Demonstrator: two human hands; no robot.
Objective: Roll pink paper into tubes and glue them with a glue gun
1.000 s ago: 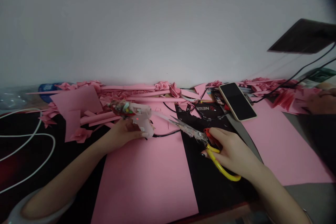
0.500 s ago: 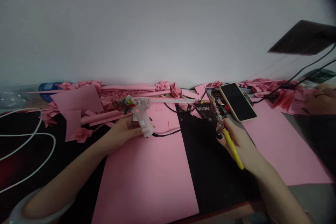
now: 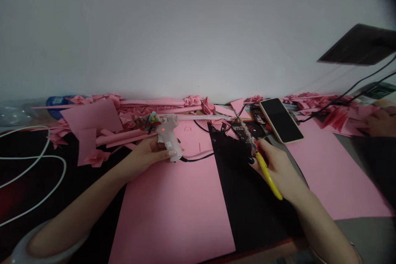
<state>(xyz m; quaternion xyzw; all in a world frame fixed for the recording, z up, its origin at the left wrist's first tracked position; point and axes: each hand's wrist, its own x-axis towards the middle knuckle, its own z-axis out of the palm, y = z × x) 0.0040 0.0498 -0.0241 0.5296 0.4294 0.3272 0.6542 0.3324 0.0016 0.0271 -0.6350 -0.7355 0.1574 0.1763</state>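
Note:
My left hand (image 3: 154,151) is closed around the grip of a white hot glue gun (image 3: 170,138) with a small red light. Its nozzle points left and is crusted with coloured lumps. A long pale glue stick (image 3: 206,117) runs out of its back to the right. In my right hand (image 3: 275,163) is a yellow-handled tool (image 3: 268,176), its long upper part crusted with lumpy residue. The tip of this tool is near the far end of the glue stick; whether they touch I cannot tell. Beneath the gun lies a large pink paper sheet (image 3: 176,210).
Folded pink paper flowers (image 3: 130,119) and rolled paper line the wall. A phone (image 3: 281,120) lies right of centre, by another pink sheet (image 3: 334,169). White cable (image 3: 62,173) loops at left. Another person's hand (image 3: 382,121) is at far right, below black cords (image 3: 349,95).
My right hand has moved slightly left, and the yellow-handled tool now leans further left, toward the end of the glue stick. My left hand and the glue gun are nearly still.

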